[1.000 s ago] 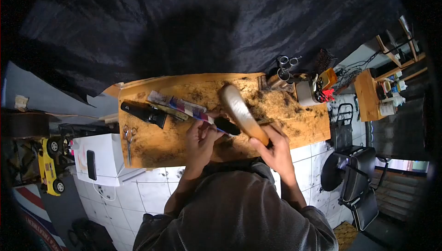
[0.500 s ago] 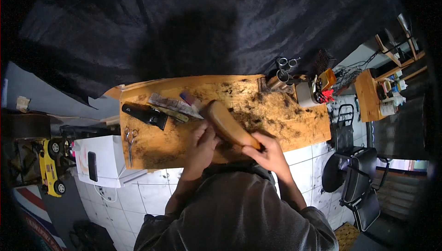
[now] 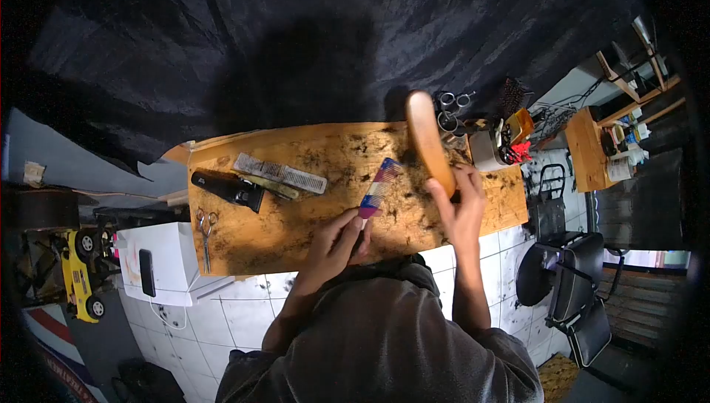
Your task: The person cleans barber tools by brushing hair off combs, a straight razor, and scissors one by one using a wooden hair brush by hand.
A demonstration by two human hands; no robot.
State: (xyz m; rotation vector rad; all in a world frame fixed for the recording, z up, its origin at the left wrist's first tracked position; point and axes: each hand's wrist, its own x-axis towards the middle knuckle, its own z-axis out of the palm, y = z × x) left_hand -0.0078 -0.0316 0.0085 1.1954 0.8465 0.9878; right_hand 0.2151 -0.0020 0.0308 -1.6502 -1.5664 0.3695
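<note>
my left hand closed round handle end of striped comb, teeth over wooden table. right of comb: my right hand gripping wooden brush. left of comb: grey comb, black clipper.

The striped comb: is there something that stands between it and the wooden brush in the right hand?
Nothing visible stands between the striped comb in the left hand and the wooden brush in the right hand. In the view, only tabletop with dark hair clippings shows in the gap.
</note>
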